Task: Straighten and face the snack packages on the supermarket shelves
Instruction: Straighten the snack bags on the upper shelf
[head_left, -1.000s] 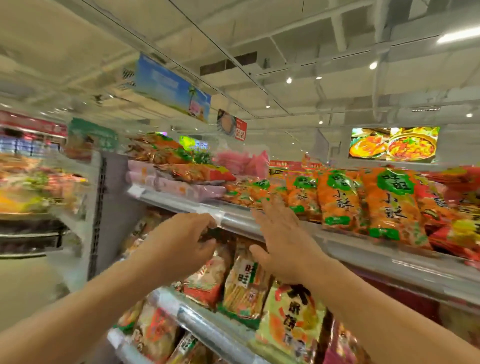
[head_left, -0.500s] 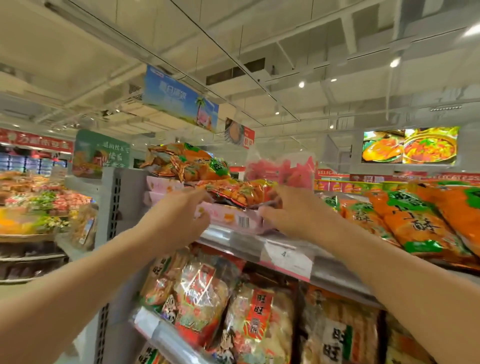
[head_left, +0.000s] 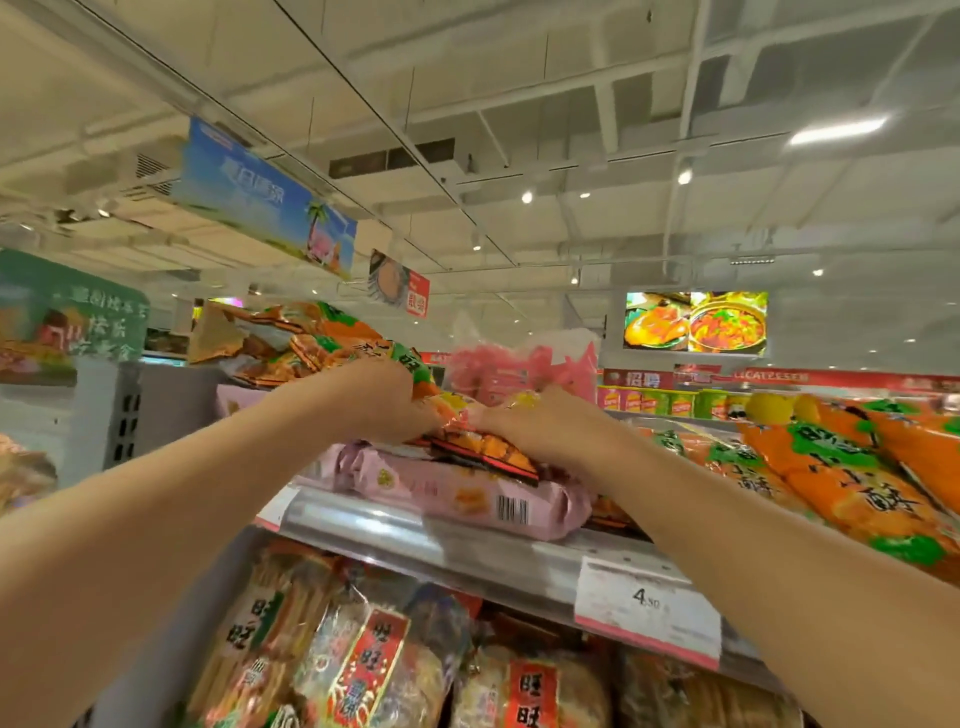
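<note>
hands: both of ours are up on the top shelf, close together. Our left hand (head_left: 387, 402) and right hand (head_left: 540, 426) each grip an end of the same crinkly orange-and-black foil snack bag (head_left: 480, 447), fingers curled into the wrapper.

where the bag sits: on top of the flat pale pink plastic-wrapped packs (head_left: 457, 491), which lie at the front edge of the grey metal top shelf (head_left: 467, 545), barcode facing out.

slip risk: we reckon the pink packs are the weak spot. They look slick and already poke a bit past the shelf lip, so if we drag the orange bag forward the pink ones could slide off with it.

pile risk: behind our left hand there's a messy heap of glossy orange-and-green snack bags (head_left: 311, 338) stacked high. A nudge from the wrist could probably tip it.

crush risk: squeezing too hard likely breaks whatever's inside. Can't see the contents.

top shelf holds: pink packs, the heap, a pink translucent bag (head_left: 519, 369) further back, and a slanted row of big orange bags with green labels (head_left: 841, 467) to the right.

shelf below holds: clear bags of rice crackers with red labels (head_left: 374, 660), standing packed side by side.

price tag: white-and-red paper label (head_left: 647, 605) on the shelf rail, just right of the pink packs.
</note>
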